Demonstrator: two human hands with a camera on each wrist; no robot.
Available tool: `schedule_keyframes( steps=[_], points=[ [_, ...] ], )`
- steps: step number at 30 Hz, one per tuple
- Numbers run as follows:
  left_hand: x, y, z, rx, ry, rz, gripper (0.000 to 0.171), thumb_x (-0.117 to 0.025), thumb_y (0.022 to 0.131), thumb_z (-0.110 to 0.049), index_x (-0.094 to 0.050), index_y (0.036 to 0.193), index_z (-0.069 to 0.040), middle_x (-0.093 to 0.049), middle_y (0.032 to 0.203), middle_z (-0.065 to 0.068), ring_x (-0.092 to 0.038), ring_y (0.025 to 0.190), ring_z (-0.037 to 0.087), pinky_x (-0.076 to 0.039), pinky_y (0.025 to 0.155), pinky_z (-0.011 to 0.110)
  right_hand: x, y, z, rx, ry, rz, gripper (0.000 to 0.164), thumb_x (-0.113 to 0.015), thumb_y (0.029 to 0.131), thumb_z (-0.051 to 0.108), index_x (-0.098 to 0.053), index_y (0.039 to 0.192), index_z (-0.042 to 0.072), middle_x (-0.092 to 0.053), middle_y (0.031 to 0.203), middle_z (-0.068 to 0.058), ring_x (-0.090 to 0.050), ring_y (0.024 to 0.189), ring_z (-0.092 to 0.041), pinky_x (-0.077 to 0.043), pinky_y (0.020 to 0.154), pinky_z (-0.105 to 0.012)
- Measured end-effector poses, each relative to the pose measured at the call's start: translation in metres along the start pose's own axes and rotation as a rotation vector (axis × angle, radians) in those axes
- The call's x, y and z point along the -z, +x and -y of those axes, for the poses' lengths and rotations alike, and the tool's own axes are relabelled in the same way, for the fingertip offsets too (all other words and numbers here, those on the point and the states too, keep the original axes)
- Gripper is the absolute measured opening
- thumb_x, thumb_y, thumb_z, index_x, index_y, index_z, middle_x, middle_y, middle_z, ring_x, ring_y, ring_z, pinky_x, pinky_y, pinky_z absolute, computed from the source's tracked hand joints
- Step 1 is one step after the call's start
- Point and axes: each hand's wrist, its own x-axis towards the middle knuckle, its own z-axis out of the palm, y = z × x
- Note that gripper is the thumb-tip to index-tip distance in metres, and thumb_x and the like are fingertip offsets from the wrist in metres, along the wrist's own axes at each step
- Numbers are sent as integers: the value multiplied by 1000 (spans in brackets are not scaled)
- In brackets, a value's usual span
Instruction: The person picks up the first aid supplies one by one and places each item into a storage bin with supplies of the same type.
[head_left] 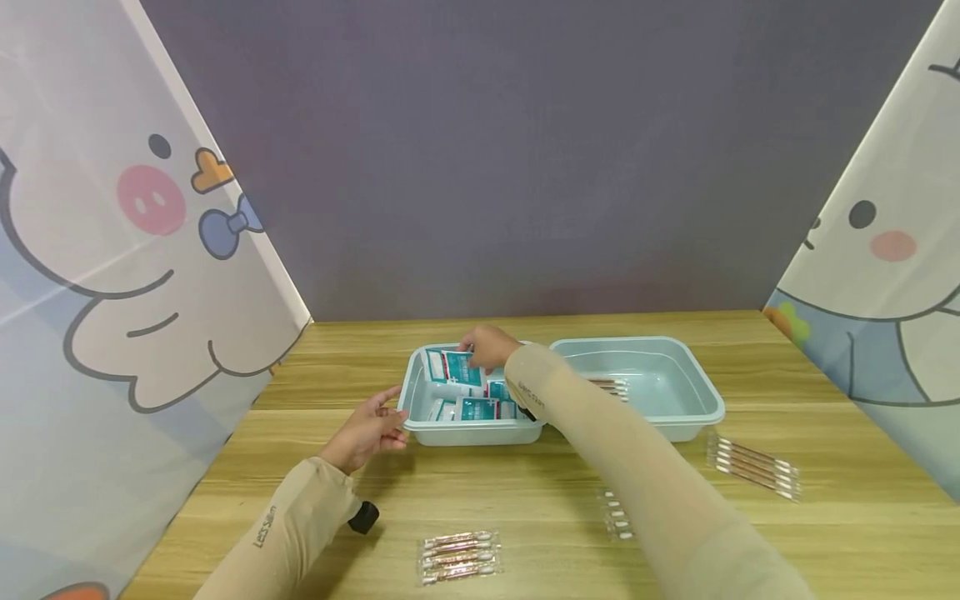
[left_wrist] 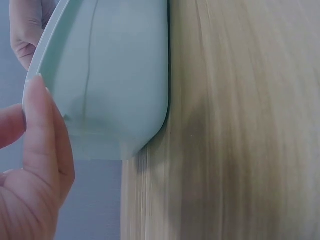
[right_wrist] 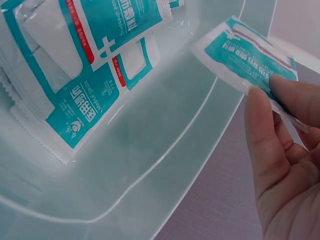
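My left hand is at the left end of a pale blue plastic basin, pinching its rim between thumb and fingers, as the left wrist view shows up close. Over the same basin, my right hand pinches a medical gauze packet by one edge, thumb against fingers. That packet is teal and white with a red stripe. Several similar gauze packets lie in the basin below it, some overlapping. The right forearm hides part of the basin's right end.
A second pale blue basin stands at the right with cotton swabs inside. On the wooden table lie clear packs of cotton swabs: one in front, one at right, and one partly behind the right sleeve.
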Motion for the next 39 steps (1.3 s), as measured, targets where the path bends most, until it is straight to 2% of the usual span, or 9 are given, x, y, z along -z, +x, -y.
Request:
schedule_keyframes(
  steps=[4, 11, 17, 19, 25, 28, 33, 39],
  points=[
    [0, 0, 0, 2, 1, 2, 60, -46, 100, 0, -16, 151, 0, -50, 88, 8, -57, 60, 10, -54, 55, 21, -4, 5, -3, 2, 1, 6, 20, -68, 85, -5, -71, 103, 3, -63, 109, -11, -57, 71, -17, -52, 51, -22],
    [1, 0, -1, -3, 0, 16, 60, -46, 100, 0, -15, 151, 0, -50, 87, 8, -57, 59, 10, -54, 56, 21, -6, 9, -5, 10, -27, 7, 21, -68, 84, -6, -71, 102, 4, -62, 117, -11, -57, 69, -16, -52, 53, -22],
    [1, 1, 0, -14, 3, 28, 61, -46, 99, 1, -14, 151, 0, -50, 85, 7, -58, 59, 10, -55, 56, 22, -5, 8, -4, 30, -61, 6, 11, -69, 83, -5, -72, 90, 3, -66, 105, -9, -55, 58, -13, -50, 53, -20],
    [1, 2, 1, -14, 3, 24, 61, -46, 100, 0, -14, 151, 0, -50, 85, 7, -58, 59, 10, -55, 56, 22, -4, 8, -3, 34, -74, 0, 10, -69, 84, -4, -72, 89, 3, -67, 101, -8, -54, 60, -12, -50, 56, -21],
    [1, 3, 2, -4, 5, 6, 60, -46, 100, 0, -15, 151, -1, -50, 86, 7, -57, 58, 10, -55, 57, 22, -1, 5, 0, 35, -99, -30, 19, -68, 83, -5, -73, 100, 2, -67, 100, -7, -55, 84, -17, -50, 76, -28],
    [1, 3, 2, -3, 8, 2, 61, -47, 100, -1, -15, 152, -1, -49, 87, 8, -57, 59, 10, -55, 57, 22, 0, 4, -1, 31, -67, -27, 24, -68, 83, -4, -71, 106, 0, -65, 96, -7, -56, 87, -19, -50, 80, -30],
    [1, 3, 2, -10, 14, 7, 61, -47, 100, -1, -15, 151, -1, -49, 88, 8, -57, 60, 10, -55, 57, 23, 4, 1, -4, 73, -46, 15, 28, -68, 82, -4, -68, 111, -1, -64, 100, -11, -55, 87, -18, -49, 79, -30],
    [1, 2, 2, -12, 10, 5, 61, -47, 99, -1, -15, 151, 1, -51, 89, 8, -56, 60, 10, -55, 56, 22, 15, -14, -12, 125, -61, 102, 28, -68, 85, 0, -67, 113, 0, -65, 107, -14, -58, 86, -18, -52, 67, -24]
  ],
)
